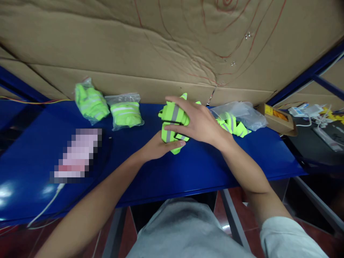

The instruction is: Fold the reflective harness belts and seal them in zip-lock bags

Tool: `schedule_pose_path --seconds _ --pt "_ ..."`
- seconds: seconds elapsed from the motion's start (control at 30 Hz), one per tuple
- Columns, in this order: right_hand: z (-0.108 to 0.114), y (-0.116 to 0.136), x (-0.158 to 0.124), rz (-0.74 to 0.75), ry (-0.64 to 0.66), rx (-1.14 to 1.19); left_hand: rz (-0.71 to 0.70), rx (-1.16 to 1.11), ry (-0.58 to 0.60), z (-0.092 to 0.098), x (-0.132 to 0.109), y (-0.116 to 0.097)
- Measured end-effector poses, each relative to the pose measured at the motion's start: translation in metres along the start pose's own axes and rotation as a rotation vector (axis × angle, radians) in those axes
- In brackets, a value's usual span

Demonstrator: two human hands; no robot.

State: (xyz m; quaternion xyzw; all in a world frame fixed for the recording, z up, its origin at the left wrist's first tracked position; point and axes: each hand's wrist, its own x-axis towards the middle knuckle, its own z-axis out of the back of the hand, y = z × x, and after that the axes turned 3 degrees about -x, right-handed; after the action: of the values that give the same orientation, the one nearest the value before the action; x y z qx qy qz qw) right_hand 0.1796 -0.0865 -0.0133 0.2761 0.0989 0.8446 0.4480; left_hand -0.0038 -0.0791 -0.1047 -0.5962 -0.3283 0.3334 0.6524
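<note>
Left hand [154, 147] and right hand [202, 122] wrap fingers around 1 neon bundle [168, 135]; 2 bagged bundles [126, 115] lie on the table [182, 175].

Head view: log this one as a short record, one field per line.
Left hand: grips green bundle, thumb in front
Right hand: on the same bundle, from its right side
Surface: blue table
Left side: two bagged bundles, pixelated item
Right side: striped fabric, clear bag, carton
</note>
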Motion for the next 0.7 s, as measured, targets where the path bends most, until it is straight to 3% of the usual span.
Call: schedule_pose_path --seconds 0.13,0.3,0.47,0.53,0.6,0.7 --pt "-0.012 -0.010 0.003 -0.287 -0.031 0.126 0.001 0.081 0.042 0.014 0.008 0.008" --pt "-0.019 -0.014 0.009 -0.332 -0.049 0.528 0.016 -0.003 0.147 0.017 0.009 0.009" --pt "-0.018 -0.022 0.007 -0.481 0.213 0.912 0.022 -0.094 0.274 0.015 0.004 0.006" --pt "-0.024 -0.032 0.001 -0.521 0.260 1.015 0.018 -0.092 0.295 0.014 0.004 0.008" --pt "-0.034 -0.044 -0.009 -0.593 0.266 1.043 0.016 -0.082 0.333 0.011 0.004 0.012" --pt "-0.049 -0.058 -0.028 -0.646 0.072 0.810 0.015 -0.074 0.403 0.003 0.004 0.019"
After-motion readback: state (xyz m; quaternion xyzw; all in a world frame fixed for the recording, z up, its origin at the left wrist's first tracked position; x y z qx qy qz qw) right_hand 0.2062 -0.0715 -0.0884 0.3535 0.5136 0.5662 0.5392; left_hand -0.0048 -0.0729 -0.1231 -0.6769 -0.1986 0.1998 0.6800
